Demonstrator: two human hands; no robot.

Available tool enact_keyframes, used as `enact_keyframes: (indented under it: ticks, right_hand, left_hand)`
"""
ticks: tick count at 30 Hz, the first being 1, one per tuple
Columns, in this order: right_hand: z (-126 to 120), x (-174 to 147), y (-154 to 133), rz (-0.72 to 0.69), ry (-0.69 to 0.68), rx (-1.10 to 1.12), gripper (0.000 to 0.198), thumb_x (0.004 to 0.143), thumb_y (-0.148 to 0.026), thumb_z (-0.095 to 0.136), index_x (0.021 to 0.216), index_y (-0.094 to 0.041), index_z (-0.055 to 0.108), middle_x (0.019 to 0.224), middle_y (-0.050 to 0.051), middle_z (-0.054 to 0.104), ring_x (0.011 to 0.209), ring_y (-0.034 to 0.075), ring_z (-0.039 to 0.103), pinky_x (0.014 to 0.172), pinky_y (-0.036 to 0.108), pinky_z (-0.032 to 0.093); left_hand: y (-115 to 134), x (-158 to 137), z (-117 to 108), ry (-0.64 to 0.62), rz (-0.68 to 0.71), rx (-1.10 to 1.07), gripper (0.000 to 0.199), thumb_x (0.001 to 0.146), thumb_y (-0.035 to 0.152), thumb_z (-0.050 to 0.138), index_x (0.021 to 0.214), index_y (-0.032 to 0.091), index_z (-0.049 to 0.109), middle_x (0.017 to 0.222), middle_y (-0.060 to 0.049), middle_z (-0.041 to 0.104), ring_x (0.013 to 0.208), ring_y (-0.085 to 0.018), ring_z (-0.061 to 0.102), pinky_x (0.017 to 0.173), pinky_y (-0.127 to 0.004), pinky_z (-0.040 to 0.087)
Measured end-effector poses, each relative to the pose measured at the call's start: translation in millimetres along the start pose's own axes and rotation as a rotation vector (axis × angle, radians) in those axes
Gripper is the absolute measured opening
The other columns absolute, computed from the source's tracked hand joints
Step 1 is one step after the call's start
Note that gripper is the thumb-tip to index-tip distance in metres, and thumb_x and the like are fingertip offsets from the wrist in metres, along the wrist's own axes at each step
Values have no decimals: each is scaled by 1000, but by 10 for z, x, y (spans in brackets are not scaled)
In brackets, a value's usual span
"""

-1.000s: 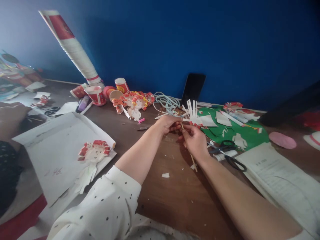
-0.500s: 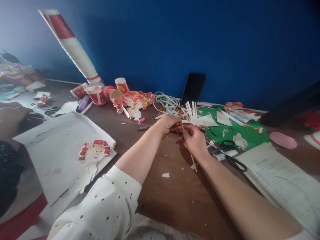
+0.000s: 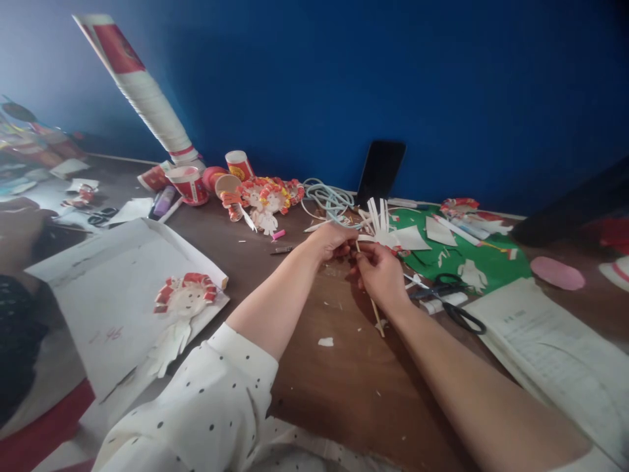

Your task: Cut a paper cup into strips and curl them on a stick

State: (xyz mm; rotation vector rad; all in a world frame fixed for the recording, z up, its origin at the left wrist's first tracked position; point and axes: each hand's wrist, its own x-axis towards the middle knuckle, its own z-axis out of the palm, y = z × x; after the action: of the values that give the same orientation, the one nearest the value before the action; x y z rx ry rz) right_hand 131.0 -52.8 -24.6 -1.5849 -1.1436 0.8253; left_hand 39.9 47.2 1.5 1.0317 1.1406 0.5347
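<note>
My right hand [image 3: 383, 270] is closed around a thin wooden stick [image 3: 376, 314], which slants down below the palm toward the tabletop. My left hand [image 3: 335, 241] is also closed, its fingertips pinched at the stick's upper end beside the right thumb. Small red bits show among the fingers, but their exact hold is partly hidden. Just behind the right hand, a white paper piece cut into fanned strips [image 3: 379, 219] stands up; whether a finger touches it I cannot tell. Scissors with black handles [image 3: 462, 317] lie right of my right wrist.
A green sheet [image 3: 501, 262] with paper scraps lies at right, near a stack of printed pages [image 3: 555, 341]. A phone [image 3: 382, 172] leans on the wall by a coiled cable [image 3: 328, 200]. Paper cups [image 3: 189, 187] and a paper doll [image 3: 189, 298] are left, beside another person's arm [image 3: 22, 229].
The stick's lower end has shifted slightly left. Both hands keep nearly the same place and grip, and the view has moved very little.
</note>
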Motion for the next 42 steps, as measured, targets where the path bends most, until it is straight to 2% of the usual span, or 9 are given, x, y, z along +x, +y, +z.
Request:
enact_keyframes:
  ticks: [6, 10, 13, 16, 20, 24, 29, 34, 42]
  right_hand:
    - [5, 1, -17, 0, -3, 32, 30, 78, -33, 56, 102, -17, 63, 61, 2, 64, 33, 12, 50, 32, 25, 38]
    - [18, 14, -18, 68, -6, 116, 26, 76, -33, 59, 96, -17, 64, 69, 4, 66, 43, 13, 56, 34, 24, 42]
    - [31, 8, -47, 163, -7, 237, 25, 75, -32, 59, 93, -17, 66, 79, 6, 68, 51, 13, 58, 36, 22, 44]
    - [37, 4, -93, 242, -4, 405, 28, 73, -27, 61, 99, -18, 65, 88, 6, 68, 60, 12, 60, 40, 20, 46]
    - [26, 22, -124, 300, -33, 567, 36, 69, -22, 63, 105, -20, 61, 90, 3, 66, 61, 9, 57, 43, 17, 44]
    - [19, 48, -95, 286, -72, 621, 37, 65, -21, 64, 101, -22, 61, 87, 0, 63, 59, 7, 53, 44, 16, 40]
    - [38, 68, -37, 219, -99, 616, 43, 64, -23, 62, 106, -23, 59, 83, -2, 59, 57, 6, 48, 43, 17, 34]
    - [47, 71, -26, 181, -128, 643, 44, 62, -23, 63, 106, -23, 59, 82, -2, 57, 56, 6, 46, 43, 17, 28]
    - [49, 67, -12, 171, -137, 645, 38, 62, -22, 63, 100, -22, 60, 84, -2, 57, 57, 6, 46, 43, 18, 27]
  left_hand:
    - [-63, 125, -46, 4, -6, 25, 21, 66, 10, 62, 53, 16, 47, 42, 3, 47, 34, -5, 40, 38, -17, 28]
    - [-46, 116, -53, -7, 5, -7, 23, 66, 11, 63, 52, 16, 46, 43, 2, 48, 34, -5, 40, 37, -17, 27]
    - [-22, 88, -51, -20, 19, -57, 23, 68, 9, 62, 51, 15, 47, 44, 1, 50, 35, -4, 39, 36, -15, 27]
    - [-11, 80, -51, -13, 13, -109, 21, 68, 7, 60, 53, 15, 48, 44, 1, 50, 35, -3, 40, 35, -14, 28]
    - [-21, 94, -55, -11, -17, -131, 21, 70, 7, 59, 54, 15, 48, 43, 1, 50, 35, -3, 41, 34, -12, 28]
    - [-21, 95, -57, -40, -53, -140, 23, 71, 7, 61, 54, 14, 48, 44, 0, 52, 35, -3, 43, 35, -11, 28]
    - [12, 66, -60, -60, -117, -138, 22, 71, 4, 60, 54, 14, 50, 44, 0, 53, 34, -2, 40, 36, -10, 31]
    - [40, 42, -56, -83, -154, -128, 24, 74, 3, 53, 52, 13, 50, 45, -2, 54, 33, -1, 40, 36, -9, 30]
    - [14, 42, -48, -67, -93, -127, 22, 72, 3, 56, 54, 13, 50, 44, -1, 53, 37, -3, 44, 37, -10, 31]
